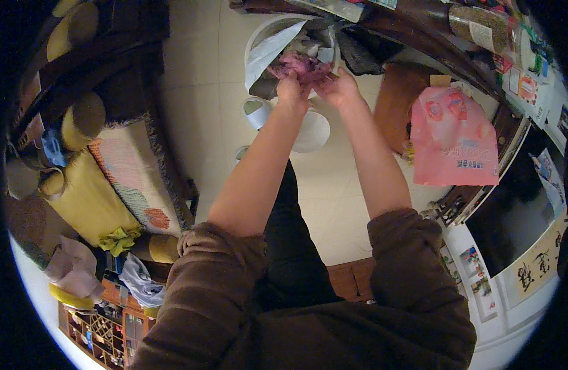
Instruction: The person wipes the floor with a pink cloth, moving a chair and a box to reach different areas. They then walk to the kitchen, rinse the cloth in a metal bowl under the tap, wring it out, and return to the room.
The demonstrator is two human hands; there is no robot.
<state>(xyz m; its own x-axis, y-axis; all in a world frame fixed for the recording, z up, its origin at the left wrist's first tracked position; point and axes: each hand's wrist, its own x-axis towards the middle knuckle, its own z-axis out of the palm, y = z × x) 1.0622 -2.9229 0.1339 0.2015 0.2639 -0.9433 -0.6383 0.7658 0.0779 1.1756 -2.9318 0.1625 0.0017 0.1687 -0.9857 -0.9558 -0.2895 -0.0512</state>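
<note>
Both of my hands reach over a round trash bin (253,42) near the top middle. My left hand (291,92) and my right hand (340,90) are at the near edge of a crumpled purple-pink bundle (302,65), one at each side, and both seem to hold it. What the bundle is made of cannot be told. Inside the bin are a dark liner, a pale blue-white sheet (274,53) leaning on its left side, and mixed crumpled waste. Below my hands a small white round container (312,132) stands on the tiled floor.
A light slipper (257,113) lies left of the white container. Black plastic (369,48) spreads right of the bin, near a brown wooden box-like piece (395,101) and a pink printed bag (455,138). At left is a sofa with a yellow cushion (96,199); a dark table edge (427,37) runs above.
</note>
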